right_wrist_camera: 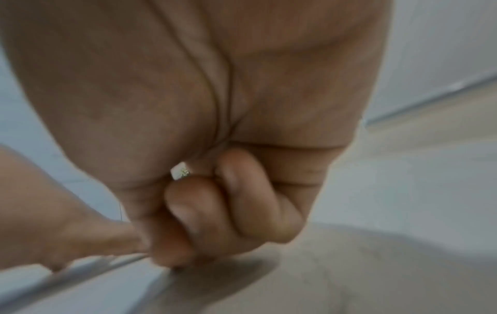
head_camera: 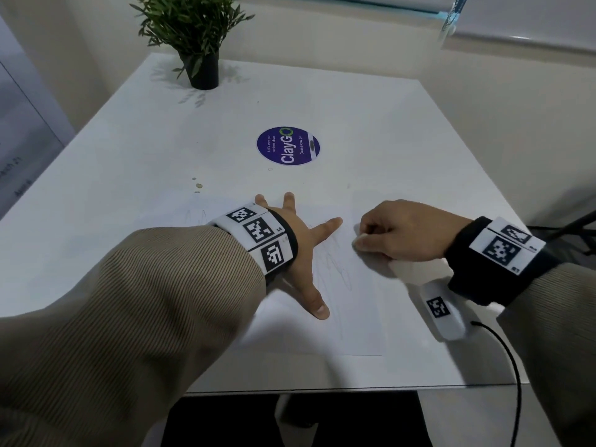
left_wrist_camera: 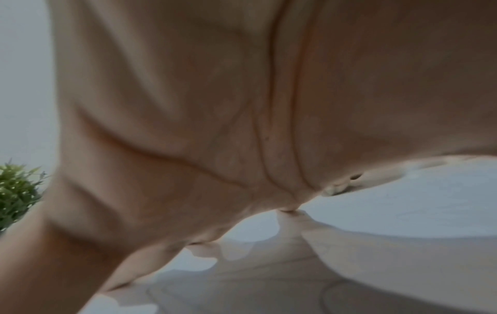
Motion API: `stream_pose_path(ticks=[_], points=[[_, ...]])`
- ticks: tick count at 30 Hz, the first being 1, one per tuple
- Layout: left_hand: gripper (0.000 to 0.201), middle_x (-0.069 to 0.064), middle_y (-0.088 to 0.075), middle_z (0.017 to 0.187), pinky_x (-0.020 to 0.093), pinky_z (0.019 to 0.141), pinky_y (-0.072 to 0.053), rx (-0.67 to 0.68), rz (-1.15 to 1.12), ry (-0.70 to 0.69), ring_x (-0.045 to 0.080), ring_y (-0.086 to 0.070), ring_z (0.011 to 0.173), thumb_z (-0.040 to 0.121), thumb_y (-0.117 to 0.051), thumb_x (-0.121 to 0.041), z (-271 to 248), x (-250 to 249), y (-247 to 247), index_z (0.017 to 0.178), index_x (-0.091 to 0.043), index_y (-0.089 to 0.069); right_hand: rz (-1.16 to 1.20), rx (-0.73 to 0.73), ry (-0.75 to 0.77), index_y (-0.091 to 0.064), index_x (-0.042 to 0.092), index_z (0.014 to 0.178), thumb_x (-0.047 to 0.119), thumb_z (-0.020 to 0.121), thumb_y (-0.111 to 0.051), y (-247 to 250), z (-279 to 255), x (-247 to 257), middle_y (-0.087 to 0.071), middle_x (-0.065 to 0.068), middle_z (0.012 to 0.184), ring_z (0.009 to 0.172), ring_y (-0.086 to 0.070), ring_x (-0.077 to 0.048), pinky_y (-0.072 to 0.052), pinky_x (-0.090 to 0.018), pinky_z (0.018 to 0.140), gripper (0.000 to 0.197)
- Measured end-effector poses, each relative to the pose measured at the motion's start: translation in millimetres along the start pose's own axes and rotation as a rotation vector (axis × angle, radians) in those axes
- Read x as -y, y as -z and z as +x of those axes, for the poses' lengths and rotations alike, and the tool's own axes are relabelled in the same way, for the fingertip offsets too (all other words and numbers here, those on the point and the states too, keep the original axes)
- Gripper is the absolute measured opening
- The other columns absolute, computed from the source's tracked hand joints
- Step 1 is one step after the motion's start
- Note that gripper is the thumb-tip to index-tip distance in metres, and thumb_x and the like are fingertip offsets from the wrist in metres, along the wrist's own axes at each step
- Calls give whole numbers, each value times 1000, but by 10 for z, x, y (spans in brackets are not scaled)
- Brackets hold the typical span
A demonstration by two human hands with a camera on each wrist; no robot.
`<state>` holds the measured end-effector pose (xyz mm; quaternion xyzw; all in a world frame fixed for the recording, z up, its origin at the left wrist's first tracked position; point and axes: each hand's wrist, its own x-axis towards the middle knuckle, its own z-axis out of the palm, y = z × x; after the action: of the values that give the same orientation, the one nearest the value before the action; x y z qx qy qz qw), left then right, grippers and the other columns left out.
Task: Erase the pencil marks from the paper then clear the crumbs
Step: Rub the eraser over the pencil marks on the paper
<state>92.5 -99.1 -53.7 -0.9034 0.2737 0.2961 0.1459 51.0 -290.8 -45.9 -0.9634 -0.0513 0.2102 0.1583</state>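
A white sheet of paper (head_camera: pixel 351 317) lies on the white table (head_camera: pixel 371 124) near its front edge. Faint pencil scribbles (head_camera: pixel 335 269) run down its middle, and more faint marks (head_camera: pixel 195 216) show at its left. My left hand (head_camera: pixel 303 250) lies flat on the sheet with fingers spread, holding it down. My right hand (head_camera: pixel 383 233) has its fingers curled round a small white eraser (head_camera: pixel 360 237), whose tip touches the paper's right part. In the right wrist view a white corner of the eraser (right_wrist_camera: pixel 180 173) peeks from the fist. No crumbs are clearly visible.
A potted green plant (head_camera: pixel 196 40) stands at the table's far left. A round purple ClayGo sticker (head_camera: pixel 288 145) sits mid-table, with small stains (head_camera: pixel 197 185) to its near left. A black cable (head_camera: pixel 512 375) hangs off the front right edge.
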Motion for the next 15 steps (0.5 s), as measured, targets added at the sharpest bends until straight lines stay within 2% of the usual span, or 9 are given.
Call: stream_pose_path(ticks=[1,4,5,7,8,10,12,14,15], points=[[144,26,33,157,68,115,-12,-5,-2,-2,58,16,146,46,-70,-94,5,1,-3,138,-61,35,2,6,11,-61,15,70,37,96,-63,-8,-3,8,-64,5,61,53,-52,-8,-41,-24,59,34],[146,25,36,156,70,114,-14,6,-14,15,61,17,144,42,-71,-95,6,10,-5,136,-62,36,76,224,76,-60,4,74,33,97,-60,-68,-48,96,-70,-6,65,51,-50,-11,-44,-22,57,36],[146,25,37,156,70,114,-13,9,-15,13,62,16,143,42,-71,-95,8,11,-3,136,-62,36,53,192,64,-62,4,74,33,97,-60,-54,-35,82,-70,-5,65,51,-51,-11,-45,-22,57,37],[145,25,36,157,70,115,-12,4,-18,6,61,16,144,43,-71,-94,7,10,-4,137,-62,36,-23,26,23,-65,9,74,35,96,-62,8,4,37,-69,3,63,54,-54,-6,-44,-22,59,35],[145,25,35,157,70,115,-12,-2,-19,2,61,16,144,43,-71,-94,5,9,-3,137,-62,35,-32,9,17,-66,10,73,36,96,-62,21,10,33,-68,6,62,53,-53,-4,-44,-22,59,34],[146,25,36,157,70,115,-12,-1,-26,2,62,17,143,43,-71,-94,12,11,-9,138,-61,35,8,142,65,-64,7,75,34,96,-62,-11,-19,76,-70,1,65,51,-51,-6,-44,-21,58,35],[147,25,37,156,70,115,-12,10,-24,12,62,18,143,43,-72,-93,14,9,-5,137,-61,36,69,266,73,-62,2,76,32,96,-61,-45,-47,101,-70,-7,67,50,-50,-12,-46,-25,59,37],[146,26,36,156,69,115,-11,11,-11,8,61,18,144,45,-72,-93,14,-1,6,138,-60,36,71,154,20,-63,4,74,33,96,-62,-7,-26,45,-67,-3,60,48,-49,-11,-46,-28,59,37],[146,26,35,156,69,115,-10,12,-6,4,59,18,144,46,-72,-92,12,-5,15,139,-59,36,48,83,-1,-63,6,73,34,96,-62,12,-11,23,-64,1,57,47,-48,-9,-45,-26,58,37]])
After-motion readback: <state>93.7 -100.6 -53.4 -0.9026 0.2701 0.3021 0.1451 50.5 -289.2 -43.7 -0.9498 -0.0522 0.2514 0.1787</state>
